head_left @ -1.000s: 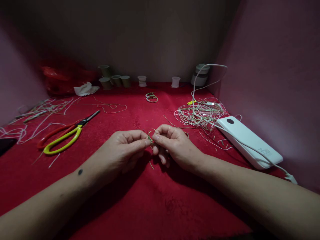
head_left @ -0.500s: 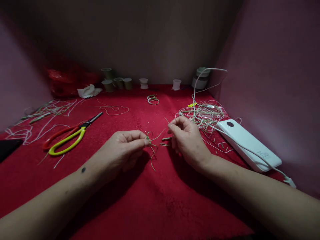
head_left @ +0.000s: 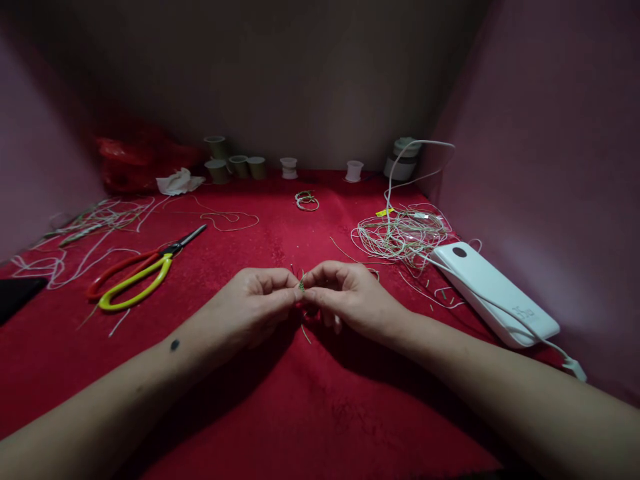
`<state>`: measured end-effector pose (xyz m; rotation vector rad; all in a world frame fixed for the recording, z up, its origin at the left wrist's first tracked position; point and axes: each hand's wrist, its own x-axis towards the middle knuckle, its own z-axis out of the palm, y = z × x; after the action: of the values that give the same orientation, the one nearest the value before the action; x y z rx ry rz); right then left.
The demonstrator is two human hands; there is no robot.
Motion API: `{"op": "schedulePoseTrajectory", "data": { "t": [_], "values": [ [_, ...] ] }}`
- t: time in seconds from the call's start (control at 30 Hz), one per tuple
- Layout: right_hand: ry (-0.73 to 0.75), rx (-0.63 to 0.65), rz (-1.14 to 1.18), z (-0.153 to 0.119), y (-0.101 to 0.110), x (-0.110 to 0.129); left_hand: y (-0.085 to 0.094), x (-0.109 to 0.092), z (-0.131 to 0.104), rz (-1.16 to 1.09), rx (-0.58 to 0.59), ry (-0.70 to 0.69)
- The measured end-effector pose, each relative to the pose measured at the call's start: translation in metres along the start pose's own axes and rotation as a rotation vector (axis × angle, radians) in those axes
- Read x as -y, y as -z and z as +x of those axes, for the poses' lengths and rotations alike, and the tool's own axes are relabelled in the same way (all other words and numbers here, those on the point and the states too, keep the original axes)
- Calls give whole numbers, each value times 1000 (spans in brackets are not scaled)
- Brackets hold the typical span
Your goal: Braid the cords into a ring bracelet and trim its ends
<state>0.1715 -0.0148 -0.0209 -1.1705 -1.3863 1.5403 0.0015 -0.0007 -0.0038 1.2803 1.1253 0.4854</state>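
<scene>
A small piece of knotted green cord [head_left: 301,286] sits between the fingertips of both hands, above the red cloth. My left hand [head_left: 260,297] is closed, pinching the piece from the left between thumb and forefinger. From the right, my right hand [head_left: 350,293] pinches at the same piece with thumb and forefinger, its other fingers curled below. Thin cord ends stick up above the fingertips, and one loose end [head_left: 306,333] hangs below them. The fingers hide most of the knotting.
Scissors [head_left: 150,273] with red and yellow handles lie at left, near tangled cords [head_left: 100,220]. A cord heap [head_left: 400,233] and a white power bank [head_left: 495,293] with a cable are at right. Spools [head_left: 217,171] line the back, behind a coiled cord ring [head_left: 307,200].
My right hand has moved left and down to meet the left hand at the knotted cord. The strand it was drawing out rightward is no longer stretched between the hands.
</scene>
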Motion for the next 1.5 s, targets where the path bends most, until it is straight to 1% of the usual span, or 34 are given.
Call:
{"op": "schedulePoseTrajectory", "data": {
  "t": [0.1, 0.27, 0.4, 0.47, 0.53, 0.63, 0.67, 0.73, 0.83, 0.97, 1.13, 1.27, 1.37, 1.5],
  "values": [
    [-43, 36, 41, 1, 1, 1, -2, 0, 0, 40, -16, -10],
    [-75, 64, 81, 2, 3, 1, 0, 2, -1, 92, 5, -68],
    [-76, 32, 71, 1, 4, 1, 4, -1, -3, 207, 35, -69],
    [-69, 19, 67, 1, 4, 2, 4, -4, -6, 268, 2, -89],
    [-64, 11, 65, 0, 4, 3, 4, -5, -8, 348, -110, -184],
    [-56, 5, 62, -1, 4, 3, 5, -6, -11, 588, -282, -414],
    [-53, 7, 65, -1, 4, 3, 5, -5, -11, 668, -310, -487],
    [-48, 13, 73, -1, 4, 2, 6, -3, -11, 780, -322, -562],
    [-38, 21, 81, -1, 4, 2, 5, 1, -8, 809, -300, -550],
    [-30, 49, 74, -1, 4, 2, 2, 5, -5, 765, -258, -522],
    [-19, 39, 15, -2, 3, 4, 1, 3, -6, 769, -228, -532],
    [9, 53, 43, -2, 3, 2, 3, 1, -7, 747, -198, -524],
    [9, 61, 74, -3, 3, 1, 4, 0, -8, 689, -181, -482],
    [-5, 60, 95, -4, 2, 1, 1, -2, -7, 543, -130, -419]
  ]
}}
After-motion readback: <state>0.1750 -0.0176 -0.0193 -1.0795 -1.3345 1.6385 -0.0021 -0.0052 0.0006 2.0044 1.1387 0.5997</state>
